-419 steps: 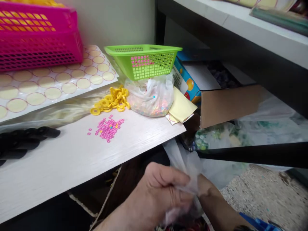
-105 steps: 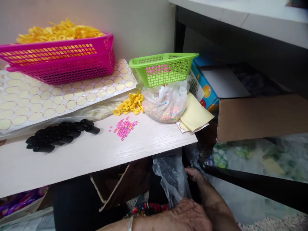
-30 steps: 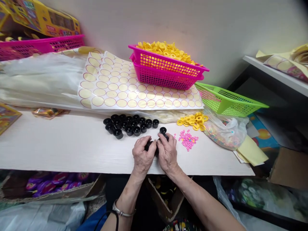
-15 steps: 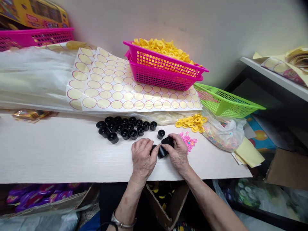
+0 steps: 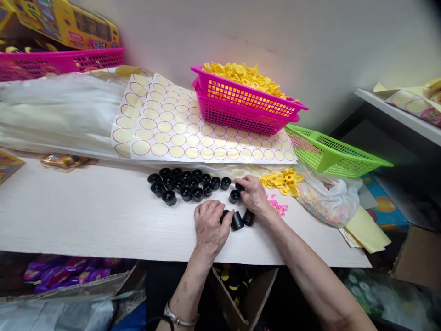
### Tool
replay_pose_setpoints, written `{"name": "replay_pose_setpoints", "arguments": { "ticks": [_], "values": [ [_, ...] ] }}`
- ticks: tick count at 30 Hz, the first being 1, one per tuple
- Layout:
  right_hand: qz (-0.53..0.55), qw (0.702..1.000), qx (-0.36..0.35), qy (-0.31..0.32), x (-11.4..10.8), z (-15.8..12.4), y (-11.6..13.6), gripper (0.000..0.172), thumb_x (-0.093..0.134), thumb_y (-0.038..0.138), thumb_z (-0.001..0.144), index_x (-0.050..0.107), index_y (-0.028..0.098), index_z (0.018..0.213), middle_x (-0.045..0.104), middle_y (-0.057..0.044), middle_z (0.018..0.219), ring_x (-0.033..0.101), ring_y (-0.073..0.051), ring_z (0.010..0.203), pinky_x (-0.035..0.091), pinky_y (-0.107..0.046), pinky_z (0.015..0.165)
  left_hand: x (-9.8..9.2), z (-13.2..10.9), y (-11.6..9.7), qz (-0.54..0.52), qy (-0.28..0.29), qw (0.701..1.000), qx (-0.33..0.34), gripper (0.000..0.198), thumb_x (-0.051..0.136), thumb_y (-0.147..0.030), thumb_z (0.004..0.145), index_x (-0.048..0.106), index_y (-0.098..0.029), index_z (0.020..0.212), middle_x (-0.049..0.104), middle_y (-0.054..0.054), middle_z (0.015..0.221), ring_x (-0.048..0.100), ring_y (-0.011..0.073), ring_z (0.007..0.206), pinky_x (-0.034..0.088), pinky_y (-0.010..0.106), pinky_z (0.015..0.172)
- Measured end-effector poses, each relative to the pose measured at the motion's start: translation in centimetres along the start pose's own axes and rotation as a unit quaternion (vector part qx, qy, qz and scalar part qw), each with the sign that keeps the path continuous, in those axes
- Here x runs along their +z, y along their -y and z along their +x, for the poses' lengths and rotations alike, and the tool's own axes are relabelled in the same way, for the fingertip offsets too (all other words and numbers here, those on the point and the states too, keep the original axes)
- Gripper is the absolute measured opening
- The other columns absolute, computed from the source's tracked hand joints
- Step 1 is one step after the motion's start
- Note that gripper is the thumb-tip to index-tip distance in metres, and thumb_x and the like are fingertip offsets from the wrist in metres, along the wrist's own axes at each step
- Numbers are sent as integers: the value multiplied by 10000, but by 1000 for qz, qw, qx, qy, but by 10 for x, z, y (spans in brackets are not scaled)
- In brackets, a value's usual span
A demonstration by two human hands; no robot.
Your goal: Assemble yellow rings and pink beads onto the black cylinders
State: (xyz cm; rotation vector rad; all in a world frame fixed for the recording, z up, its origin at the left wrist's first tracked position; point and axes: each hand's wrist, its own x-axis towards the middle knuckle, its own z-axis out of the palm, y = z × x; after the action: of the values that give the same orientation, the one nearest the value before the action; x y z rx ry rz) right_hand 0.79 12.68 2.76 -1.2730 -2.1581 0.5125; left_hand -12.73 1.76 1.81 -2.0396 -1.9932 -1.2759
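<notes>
My left hand [image 5: 211, 224] is curled around a black cup-shaped piece [image 5: 224, 215], mostly hidden by the fingers. Just right of it, a black cylinder [image 5: 237, 221] rests on the table, with a second black cylinder [image 5: 248, 218] under my right wrist. My right hand [image 5: 253, 193] reaches farther back, its thumb and fingertips pinching a small round black cap [image 5: 239, 186]. One more black cap [image 5: 234, 196] stands beside those fingertips. To the left, several matching caps [image 5: 186, 192] form a cluster.
Yellow rings [image 5: 283, 180] and pink beads [image 5: 278, 207] lie at the right. Behind are sticker sheets [image 5: 206, 153], stacked pink baskets [image 5: 248, 120] of yellow rings, a green basket [image 5: 341, 158] and a bag of beads [image 5: 329, 204]. An open carton [image 5: 255, 299] sits below the table edge.
My right hand has left the black cylinder, which now lies on the table, and moved back to a small black cap. My left hand stays at its piece. The whole view has shifted slightly.
</notes>
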Motion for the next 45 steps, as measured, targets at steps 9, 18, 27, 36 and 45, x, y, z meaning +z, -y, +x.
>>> {"name": "replay_pose_setpoints", "arguments": {
  "ticks": [9,18,27,36,45],
  "values": [
    [-1,998,58,-35,-31,-11,7,295,465,195,758,648,193,989,609,-48,812,535,-174,732,415,-314,706,2,0,1,-2,1,1000,-3,168,582,-339,782,640,-190,831,665,64,904,540,246,927,369,409,840],
    [90,976,96,171,-59,-66,11,378,567,290,770,582,199,1136,540,-53,967,530,-160,823,430,-298,722,2,1,0,-2,6,1000,-8,166,584,-336,782,634,-185,831,664,58,896,535,242,929,361,401,850],
    [-43,972,-69,221,-67,-67,22,440,533,78,716,621,302,1084,527,-53,1143,458,-221,952,392,-390,831,3,1,0,-3,6,1000,-12,166,582,-344,783,641,-197,834,664,57,891,535,241,935,353,401,855],
    [132,989,50,-42,-41,-44,1,247,586,190,696,636,216,936,481,-39,940,480,-183,891,411,-303,743,2,1,0,-11,7,1000,-15,153,584,-336,782,628,-197,825,663,48,892,536,243,926,352,401,856],
    [47,994,83,-58,-11,-14,-13,202,571,216,691,646,200,878,583,-24,802,472,-197,829,378,-324,741,2,0,1,-8,-2,1000,-9,148,592,-330,779,626,-192,822,663,49,897,534,237,923,365,391,839]
  ]
}}
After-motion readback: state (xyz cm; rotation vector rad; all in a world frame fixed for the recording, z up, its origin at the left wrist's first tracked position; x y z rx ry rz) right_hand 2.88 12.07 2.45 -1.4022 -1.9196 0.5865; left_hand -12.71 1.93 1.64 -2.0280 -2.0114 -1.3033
